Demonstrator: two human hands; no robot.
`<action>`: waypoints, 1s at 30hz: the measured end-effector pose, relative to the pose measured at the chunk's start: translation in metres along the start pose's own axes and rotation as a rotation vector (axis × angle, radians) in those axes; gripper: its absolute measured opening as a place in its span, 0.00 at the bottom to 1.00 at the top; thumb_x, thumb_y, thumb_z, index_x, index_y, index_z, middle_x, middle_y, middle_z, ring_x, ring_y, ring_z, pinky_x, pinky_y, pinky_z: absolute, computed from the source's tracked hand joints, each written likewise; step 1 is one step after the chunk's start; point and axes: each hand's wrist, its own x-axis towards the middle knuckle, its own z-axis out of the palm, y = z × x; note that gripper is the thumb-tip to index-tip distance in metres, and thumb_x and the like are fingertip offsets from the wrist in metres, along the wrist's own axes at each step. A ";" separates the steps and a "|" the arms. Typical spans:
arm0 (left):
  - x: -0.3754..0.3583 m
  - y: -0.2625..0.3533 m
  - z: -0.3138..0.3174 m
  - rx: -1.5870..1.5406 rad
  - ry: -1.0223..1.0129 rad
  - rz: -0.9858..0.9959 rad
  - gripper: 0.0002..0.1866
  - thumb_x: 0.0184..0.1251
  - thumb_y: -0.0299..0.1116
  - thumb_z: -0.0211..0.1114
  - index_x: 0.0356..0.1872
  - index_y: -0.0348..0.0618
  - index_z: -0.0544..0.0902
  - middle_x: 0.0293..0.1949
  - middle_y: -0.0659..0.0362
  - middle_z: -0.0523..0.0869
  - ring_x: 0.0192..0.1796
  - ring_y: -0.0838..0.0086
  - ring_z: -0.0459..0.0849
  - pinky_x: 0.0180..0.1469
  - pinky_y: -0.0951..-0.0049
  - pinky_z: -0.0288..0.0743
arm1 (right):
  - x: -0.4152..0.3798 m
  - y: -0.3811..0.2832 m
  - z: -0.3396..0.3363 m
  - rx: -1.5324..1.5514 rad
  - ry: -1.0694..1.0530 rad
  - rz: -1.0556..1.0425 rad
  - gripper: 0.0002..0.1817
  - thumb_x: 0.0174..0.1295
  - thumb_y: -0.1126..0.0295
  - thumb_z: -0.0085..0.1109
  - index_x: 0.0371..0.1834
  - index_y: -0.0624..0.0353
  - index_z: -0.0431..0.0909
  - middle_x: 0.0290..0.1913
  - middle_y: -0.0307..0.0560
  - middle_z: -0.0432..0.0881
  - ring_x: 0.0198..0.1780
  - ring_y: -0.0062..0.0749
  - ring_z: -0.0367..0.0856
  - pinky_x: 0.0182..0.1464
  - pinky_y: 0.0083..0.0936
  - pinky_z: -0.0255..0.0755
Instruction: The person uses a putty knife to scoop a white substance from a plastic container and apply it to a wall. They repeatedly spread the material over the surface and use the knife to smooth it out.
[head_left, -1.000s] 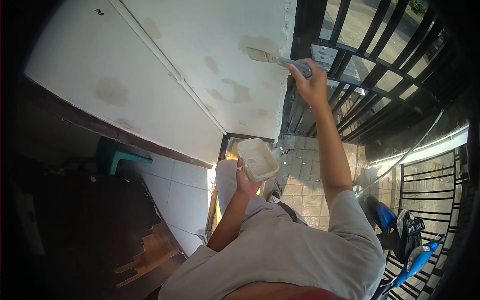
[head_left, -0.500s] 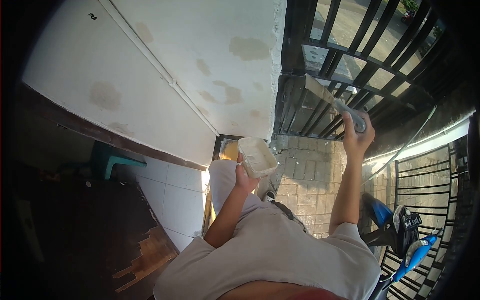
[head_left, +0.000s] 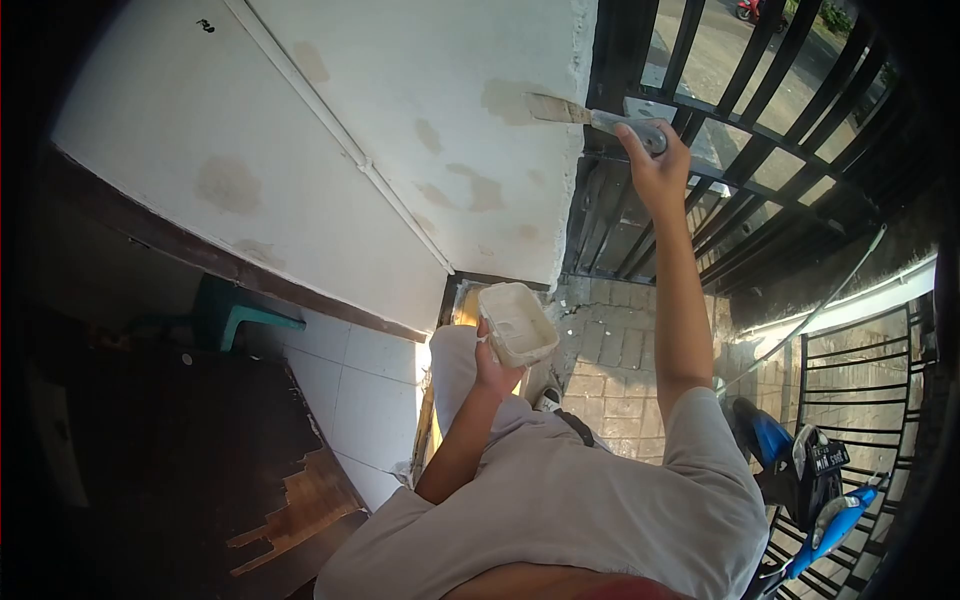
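My right hand (head_left: pixel 660 165) is closed round the grey handle of a putty knife (head_left: pixel 560 109). Its wide blade points left and overlaps a beige patch (head_left: pixel 502 100) near the rough right edge of the white wall (head_left: pixel 380 60). Low in front of my body, my left hand (head_left: pixel 494 368) grips a small cream-coloured rectangular tub (head_left: pixel 518 322) by its side. Pale filler coats the inside of the tub. Several more beige patches are spread over the wall.
A black metal gate (head_left: pixel 720 120) stands right of the wall. A white pipe (head_left: pixel 310 95) runs along the wall. At left are a teal stool (head_left: pixel 235 318) and a dark board (head_left: pixel 200 440) with peeled veneer. A blue motorcycle (head_left: pixel 830 530) stands at lower right, over paving (head_left: pixel 615 385).
My right hand has moved up and left, bringing the putty knife from in front of the gate to the wall patch. The left hand still holds the tub low.
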 end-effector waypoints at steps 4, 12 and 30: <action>-0.004 0.009 0.013 0.018 0.032 -0.014 0.41 0.74 0.71 0.48 0.80 0.59 0.63 0.75 0.57 0.71 0.76 0.54 0.70 0.73 0.34 0.64 | -0.005 0.027 -0.078 -0.026 0.190 0.078 0.16 0.66 0.61 0.75 0.39 0.65 0.85 0.31 0.36 0.85 0.33 0.15 0.75 0.37 0.17 0.69; 0.011 0.008 -0.004 -0.023 -0.046 -0.040 0.41 0.74 0.71 0.49 0.79 0.59 0.63 0.75 0.59 0.71 0.75 0.55 0.70 0.73 0.38 0.65 | -0.030 -0.015 -0.036 0.133 0.057 0.010 0.14 0.66 0.64 0.76 0.41 0.65 0.85 0.34 0.36 0.85 0.36 0.15 0.75 0.40 0.17 0.70; 0.022 0.019 0.008 -0.053 -0.043 0.027 0.39 0.74 0.68 0.50 0.77 0.57 0.67 0.73 0.57 0.74 0.72 0.51 0.74 0.70 0.25 0.65 | -0.075 0.002 -0.096 0.597 0.218 0.151 0.16 0.71 0.61 0.69 0.46 0.63 0.79 0.28 0.37 0.78 0.23 0.16 0.69 0.25 0.18 0.63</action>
